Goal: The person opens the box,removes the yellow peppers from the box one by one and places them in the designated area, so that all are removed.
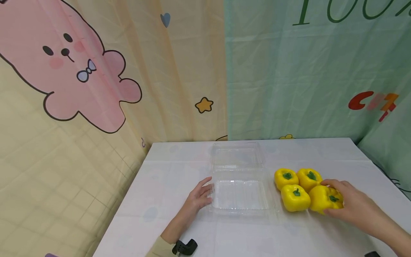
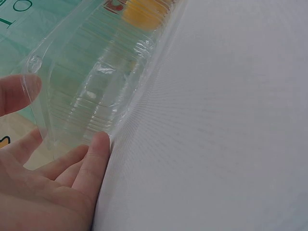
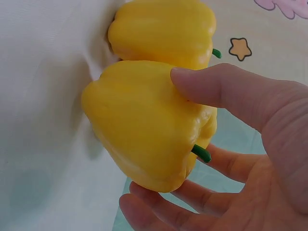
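Note:
My right hand [image 1: 356, 203] holds the nearest-right yellow bell pepper [image 1: 321, 200], with the thumb on one side and fingers around the other. In the right wrist view, this pepper [image 3: 144, 120] lies on its side in the picture, its green stem showing near the thumb. Three more yellow peppers, one of them the front-left pepper [image 1: 295, 200], sit tightly grouped to its left. A clear plastic clamshell box [image 1: 240, 194] lies with its lid [image 1: 237, 157] folded back. At the box's left side is my left hand [image 1: 197, 198], fingers extended and touching its wall and rim.
A white cloth covers the table [image 1: 151, 178], whose back edge meets a hanging curtain [image 1: 289, 71] with printed figures. The box stands left of the peppers with a narrow strip of cloth between. A black band [image 1: 184, 247] circles the left wrist.

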The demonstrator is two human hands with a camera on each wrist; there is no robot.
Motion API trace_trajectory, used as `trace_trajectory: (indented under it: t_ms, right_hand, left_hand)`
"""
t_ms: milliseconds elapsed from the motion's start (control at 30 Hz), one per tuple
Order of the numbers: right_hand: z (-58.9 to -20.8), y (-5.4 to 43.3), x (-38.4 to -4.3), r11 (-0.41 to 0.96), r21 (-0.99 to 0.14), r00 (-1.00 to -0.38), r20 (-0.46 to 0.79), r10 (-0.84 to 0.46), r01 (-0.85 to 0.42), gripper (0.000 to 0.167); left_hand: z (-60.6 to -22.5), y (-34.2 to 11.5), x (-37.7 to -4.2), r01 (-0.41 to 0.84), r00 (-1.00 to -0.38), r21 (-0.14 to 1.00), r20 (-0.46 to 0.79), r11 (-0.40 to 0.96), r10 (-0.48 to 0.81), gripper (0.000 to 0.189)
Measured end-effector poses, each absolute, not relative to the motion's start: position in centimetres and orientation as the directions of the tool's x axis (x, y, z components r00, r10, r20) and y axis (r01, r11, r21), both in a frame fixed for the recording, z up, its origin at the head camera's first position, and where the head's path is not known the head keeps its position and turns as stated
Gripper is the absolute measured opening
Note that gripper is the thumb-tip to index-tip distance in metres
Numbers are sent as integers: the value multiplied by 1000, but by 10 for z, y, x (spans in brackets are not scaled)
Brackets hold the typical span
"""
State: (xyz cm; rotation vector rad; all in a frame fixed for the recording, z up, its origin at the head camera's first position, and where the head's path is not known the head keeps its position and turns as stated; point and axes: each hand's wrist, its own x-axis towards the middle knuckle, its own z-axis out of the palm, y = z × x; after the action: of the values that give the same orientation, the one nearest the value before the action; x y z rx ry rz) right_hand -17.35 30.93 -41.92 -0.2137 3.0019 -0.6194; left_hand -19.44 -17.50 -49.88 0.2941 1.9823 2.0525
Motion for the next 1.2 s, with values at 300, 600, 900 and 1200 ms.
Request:
trace_trajectory:
  t_ms: [300, 600, 900, 1200]
  right_hand:
    - [-423, 307, -175, 916, -371, -984, -24, -174, -153, 81]
    - [-424, 305, -175, 908, -389, -984, -16, -177, -157, 84]
    - [-423, 309, -176, 896, -410, -981, -15, -193, -170, 82]
    - [-425, 309, -179, 892, -424, -978, -60, -200, -157, 80]
  left_hand:
    - [-498, -175, -194, -47, -941, 998, -35, -28, 336, 72]
    - [-499, -175, -193, -49, -942, 999, -38, -23, 335, 71]
    - [-499, -173, -194, -51, -942, 998, -41, -22, 333, 70]
    - [-498, -175, -193, -56, -943, 998, -42, -31, 331, 71]
